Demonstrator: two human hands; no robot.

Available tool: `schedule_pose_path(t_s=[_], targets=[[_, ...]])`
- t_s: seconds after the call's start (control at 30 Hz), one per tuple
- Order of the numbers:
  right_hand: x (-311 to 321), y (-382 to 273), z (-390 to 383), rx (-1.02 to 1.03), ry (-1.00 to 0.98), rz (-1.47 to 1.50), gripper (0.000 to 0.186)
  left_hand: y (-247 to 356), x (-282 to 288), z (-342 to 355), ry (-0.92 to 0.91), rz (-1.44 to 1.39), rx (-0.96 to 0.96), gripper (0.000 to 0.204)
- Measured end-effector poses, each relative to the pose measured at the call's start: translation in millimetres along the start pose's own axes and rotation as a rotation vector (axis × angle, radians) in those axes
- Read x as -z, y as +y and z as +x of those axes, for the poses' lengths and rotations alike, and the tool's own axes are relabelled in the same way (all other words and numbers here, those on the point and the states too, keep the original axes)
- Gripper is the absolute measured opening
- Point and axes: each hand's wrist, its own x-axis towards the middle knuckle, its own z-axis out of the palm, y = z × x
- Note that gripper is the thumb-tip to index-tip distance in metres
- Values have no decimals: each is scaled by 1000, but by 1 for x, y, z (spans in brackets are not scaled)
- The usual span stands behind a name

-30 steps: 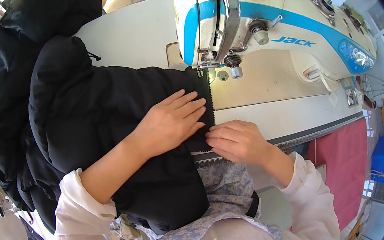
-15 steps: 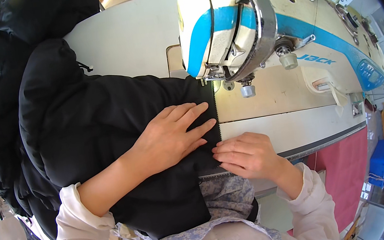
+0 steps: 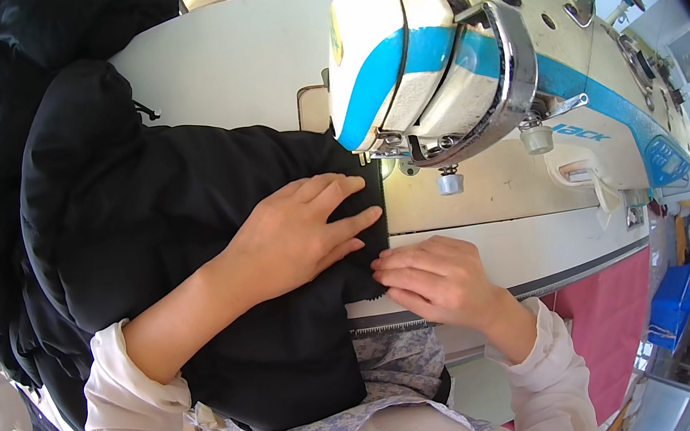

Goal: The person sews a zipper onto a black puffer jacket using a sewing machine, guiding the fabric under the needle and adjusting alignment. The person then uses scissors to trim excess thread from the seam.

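Left of centre, the black padded jacket is pressed by the spread left hand; its zipper edge, seemingly pinched by the right hand, is best guided straight.

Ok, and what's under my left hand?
Black garment: your left hand rests on the garment, fingers spread toward its toothed edge. The fabric right beneath your palm and fingers is covered, and the garment hides whatever lies below it there.
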Motion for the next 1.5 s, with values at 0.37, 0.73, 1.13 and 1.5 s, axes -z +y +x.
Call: schedule_pose_path(t_s=[0.37,0.73,1.13,1.5], targets=[[-3,18,15,12,46,-60,16,-26,-3,11,14,-34,-7,44],[-20,-8,19,148,53,-331,47,-3,4,-8,-7,181,25,45],[-24,-21,-27,159,38,-94,34,31,36,-23,-39,208,122,39],[-19,-32,-22,48,199,152,43,107,-22,-39,228,83,305,57]])
